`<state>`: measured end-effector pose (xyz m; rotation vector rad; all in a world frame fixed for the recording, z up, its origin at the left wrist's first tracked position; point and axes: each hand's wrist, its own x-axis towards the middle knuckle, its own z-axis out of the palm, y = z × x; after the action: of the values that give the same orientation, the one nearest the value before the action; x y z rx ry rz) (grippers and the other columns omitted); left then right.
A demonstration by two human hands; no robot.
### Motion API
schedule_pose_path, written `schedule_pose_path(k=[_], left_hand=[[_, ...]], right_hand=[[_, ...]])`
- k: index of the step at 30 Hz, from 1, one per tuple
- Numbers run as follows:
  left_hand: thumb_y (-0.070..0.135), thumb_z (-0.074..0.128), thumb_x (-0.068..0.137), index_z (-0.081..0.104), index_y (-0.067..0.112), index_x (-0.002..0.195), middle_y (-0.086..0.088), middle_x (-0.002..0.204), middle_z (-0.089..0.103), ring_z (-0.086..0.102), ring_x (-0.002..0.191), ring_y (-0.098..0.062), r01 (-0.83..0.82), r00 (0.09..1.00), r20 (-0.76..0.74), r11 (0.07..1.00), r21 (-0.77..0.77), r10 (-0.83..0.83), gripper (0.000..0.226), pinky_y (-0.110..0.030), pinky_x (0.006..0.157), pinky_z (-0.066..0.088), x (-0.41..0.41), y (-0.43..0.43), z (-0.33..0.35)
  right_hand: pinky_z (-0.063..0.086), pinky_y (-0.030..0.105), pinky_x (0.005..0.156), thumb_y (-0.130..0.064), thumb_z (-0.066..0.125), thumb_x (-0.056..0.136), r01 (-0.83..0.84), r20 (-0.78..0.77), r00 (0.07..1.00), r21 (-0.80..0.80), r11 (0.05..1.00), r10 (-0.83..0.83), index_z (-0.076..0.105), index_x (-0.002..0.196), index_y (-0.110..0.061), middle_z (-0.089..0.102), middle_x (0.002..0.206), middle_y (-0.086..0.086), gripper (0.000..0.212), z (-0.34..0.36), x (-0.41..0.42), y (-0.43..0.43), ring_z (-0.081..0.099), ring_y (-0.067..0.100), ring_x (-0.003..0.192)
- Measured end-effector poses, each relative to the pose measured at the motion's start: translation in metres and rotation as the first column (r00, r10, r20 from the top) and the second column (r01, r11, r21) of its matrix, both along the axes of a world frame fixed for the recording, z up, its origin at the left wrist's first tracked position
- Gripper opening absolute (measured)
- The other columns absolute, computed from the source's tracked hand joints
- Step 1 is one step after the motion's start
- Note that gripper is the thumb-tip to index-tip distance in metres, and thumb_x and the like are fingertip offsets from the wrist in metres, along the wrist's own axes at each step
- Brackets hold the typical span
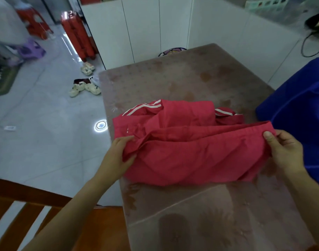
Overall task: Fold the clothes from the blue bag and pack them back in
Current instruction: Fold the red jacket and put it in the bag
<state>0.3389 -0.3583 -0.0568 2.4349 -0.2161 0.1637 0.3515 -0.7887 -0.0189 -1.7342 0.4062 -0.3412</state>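
A table with a pinkish patterned cover fills the centre and lower right of the frame; a blue bag sits at the right edge, its cloth slumped; a red garment lies across the middle of the table, just left of the bag, rumpled and only partly flattened, not yet folded. The left hand, at centre left, grips a bunched edge of the garment with curled fingers; the right hand, at centre right, pinches the end of the waistband, thumb on top. Two white stripes run along the upper part of the garment.

The cloth looks thin, light and limp; it will likely sag and crease wherever it is unsupported, and may slide on the glossy cover; the gathered waistband ends seem the firmest places to hold, pulled taut between both hands before smoothing flat.
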Motion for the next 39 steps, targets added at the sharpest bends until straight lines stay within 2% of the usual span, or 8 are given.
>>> schedule_pose_path(k=[2,7,13,22,29,31,35,39], left_hand=[[0.023,0.067,0.079,0.059,0.026,0.116,0.012,0.103,0.059,0.057,0.089,-0.003,-0.102,0.994,0.025,0.992,-0.077,0.104,0.038,-0.005,0.077,0.042,0.005,0.003,0.002],[0.013,0.072,0.081,0.066,0.029,0.085,0.013,0.069,0.067,0.064,0.068,-0.006,-0.287,0.958,-0.104,0.905,-0.315,0.268,0.018,-0.026,0.071,0.053,0.025,0.005,0.007],[0.026,0.059,0.089,0.067,0.014,0.09,0.007,0.072,0.057,0.053,0.065,-0.002,-0.386,0.898,0.101,0.876,-0.29,0.429,0.015,-0.025,0.065,0.041,0.077,0.002,0.019],[0.03,0.05,0.095,0.057,0.011,0.082,0.003,0.072,0.052,0.051,0.072,-0.02,-0.499,0.858,0.023,0.844,-0.196,0.513,0.023,-0.032,0.066,0.037,0.176,0.003,-0.007],[0.03,0.045,0.096,0.057,0.011,0.085,-0.006,0.077,0.059,0.059,0.08,-0.03,-0.549,0.835,-0.014,0.832,-0.077,0.55,0.026,-0.033,0.066,0.038,0.202,0.009,-0.034],[0.029,0.043,0.096,0.057,0.014,0.1,-0.01,0.096,0.062,0.057,0.095,-0.032,-0.558,0.829,0.033,0.83,0.001,0.558,0.022,-0.038,0.077,0.043,0.202,0.002,-0.034],[0.033,0.045,0.09,0.051,0.013,0.127,-0.017,0.133,0.048,0.042,0.123,-0.036,-0.256,0.943,0.258,0.953,0.163,0.209,0.042,-0.052,0.103,0.034,0.184,-0.045,-0.037],[0.069,0.017,0.084,0.025,0.045,0.144,-0.001,0.157,0.018,0.011,0.142,-0.041,0.155,0.987,-0.059,0.825,0.544,-0.147,0.065,-0.074,0.102,0.008,0.163,-0.094,-0.052]], right_hand=[[0.044,0.005,0.054,-0.051,0.064,0.067,0.004,-0.012,1.0,-0.012,1.0,-0.004,0.07,0.072,-0.041,0.066,0.065,-0.023,0.012,-0.001,0.002,-0.002,0.056,-0.008,0.058],[0.045,0.007,0.051,-0.017,0.061,0.09,-0.003,-0.006,1.0,-0.043,0.999,0.003,0.067,0.074,-0.029,0.066,0.063,-0.02,0.021,-0.01,0.018,-0.007,0.056,-0.006,0.055],[0.046,0.028,0.072,-0.024,0.051,0.096,0.03,0.018,0.999,-0.262,0.965,-0.026,0.057,0.089,-0.018,0.063,0.077,-0.01,0.011,-0.014,0.066,0.002,0.056,0.009,0.075],[0.045,0.046,0.08,-0.031,0.041,0.099,0.034,-0.121,0.985,-0.55,0.835,-0.119,0.048,0.106,-0.002,0.061,0.098,0.026,0.03,-0.034,0.157,0.014,0.056,0.043,0.092],[0.05,0.049,0.074,-0.043,0.04,0.097,-0.077,-0.245,0.957,-0.729,0.68,-0.154,0.047,0.115,-0.011,0.063,0.1,0.027,0.038,-0.052,0.187,0.02,0.058,0.046,0.094],[0.047,0.048,0.079,-0.04,0.045,0.095,-0.091,-0.257,0.954,-0.733,0.674,-0.151,0.046,0.12,-0.012,0.061,0.11,0.024,0.038,-0.053,0.191,0.025,0.057,0.044,0.101],[0.033,0.05,0.102,-0.056,0.048,0.087,-0.139,-0.133,0.99,-0.859,0.492,0.047,0.037,0.139,-0.025,0.042,0.142,0.014,0.062,-0.06,0.176,0.052,0.042,0.038,0.126],[0.002,0.061,0.111,-0.084,0.018,0.074,-0.432,-0.381,0.877,-0.893,0.13,0.294,0.015,0.144,-0.052,0.008,0.159,0.0,0.077,-0.076,0.159,0.088,0.005,0.039,0.144]])
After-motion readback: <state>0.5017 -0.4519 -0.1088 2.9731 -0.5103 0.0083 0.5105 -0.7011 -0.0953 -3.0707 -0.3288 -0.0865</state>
